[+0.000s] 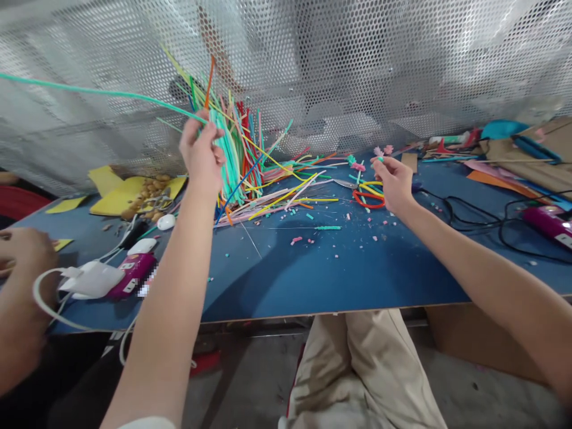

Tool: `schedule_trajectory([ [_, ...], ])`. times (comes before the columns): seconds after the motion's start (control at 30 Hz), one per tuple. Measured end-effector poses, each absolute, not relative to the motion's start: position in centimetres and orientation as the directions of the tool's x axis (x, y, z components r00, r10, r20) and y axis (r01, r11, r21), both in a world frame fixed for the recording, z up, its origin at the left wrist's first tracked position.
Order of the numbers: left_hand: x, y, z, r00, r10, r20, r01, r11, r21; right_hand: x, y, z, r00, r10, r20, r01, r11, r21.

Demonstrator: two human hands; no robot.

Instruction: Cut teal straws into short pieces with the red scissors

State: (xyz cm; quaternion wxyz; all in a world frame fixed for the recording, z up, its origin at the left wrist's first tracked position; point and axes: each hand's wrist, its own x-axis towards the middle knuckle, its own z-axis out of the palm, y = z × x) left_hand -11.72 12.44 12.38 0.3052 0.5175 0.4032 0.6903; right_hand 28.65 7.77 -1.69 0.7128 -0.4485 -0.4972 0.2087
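Note:
My left hand (202, 152) is raised above the blue table (286, 274) and pinches a long teal pipe cleaner (102, 92) that stretches far to the upper left. Just behind it leans a tall bundle of coloured pipe cleaners (236, 149). My right hand (393, 182) hovers over the table's far middle and holds a small teal piece at its fingertips. Below that hand lie red-handled scissors (367, 198). Short cut bits (328, 227) are scattered on the table between my hands.
Another person's hand (22, 256) is at the left edge. Near it lie a white charger with cable (92, 280), a magenta device (134, 274) and yellow foam sheets (116, 193). Black cables (473, 217), a magenta tool (547, 221) and cardboard (527, 161) are at right. Perforated metal mesh (357, 71) stands behind.

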Motion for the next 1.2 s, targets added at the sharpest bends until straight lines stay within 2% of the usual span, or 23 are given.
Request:
schedule_trajectory([
  [0.13, -8.4, 9.6, 8.1, -0.035, 0.954, 0.296, 0.119, -0.29, 0.949, 27.7, 7.1, -1.7, 0.378, 0.776, 0.506, 0.138, 0.493, -0.859],
  [0.23, -6.1, 7.5, 5.1, 0.167, 0.982, 0.086, 0.315, -0.136, 0.939, 26.7, 6.5, -1.6, 0.324, 0.812, 0.486, 0.103, 0.48, -0.871],
  [0.3, -5.1, 6.5, 4.0, 0.239, 0.971, -0.016, 0.419, -0.088, 0.904, 26.0, 5.9, -1.4, 0.268, 0.839, 0.474, 0.094, 0.467, -0.879],
  [0.43, -4.0, 5.7, 3.3, 0.296, 0.954, 0.05, 0.479, -0.194, 0.856, 24.4, 4.5, -1.2, 0.136, 0.895, 0.424, 0.094, 0.414, -0.905],
  [0.53, -3.5, 5.7, 3.3, 0.355, 0.924, 0.146, 0.567, -0.337, 0.751, 23.0, 3.6, -1.2, 0.046, 0.92, 0.389, 0.1, 0.383, -0.918],
  [0.7, -2.2, 5.4, 3.4, 0.451, 0.874, 0.18, 0.624, -0.453, 0.637, 21.2, 2.1, -1.3, -0.04, 0.944, 0.327, 0.121, 0.33, -0.936],
  [0.8, -1.4, 4.3, 3.2, 0.487, 0.859, 0.157, 0.589, -0.456, 0.667, 20.6, 1.4, -1.2, -0.079, 0.961, 0.265, 0.128, 0.273, -0.953],
  [0.93, -0.9, 2.6, 2.3, 0.492, 0.854, 0.169, 0.476, -0.427, 0.769, 20.1, 0.9, -1.0, -0.088, 0.973, 0.215, 0.121, 0.225, -0.967],
  [1.2, -0.8, 1.0, 0.4, 0.288, 0.92, 0.265, 0.388, -0.365, 0.847, 19.4, 0.0, -0.7, -0.125, 0.97, 0.207, 0.089, 0.219, -0.972],
])
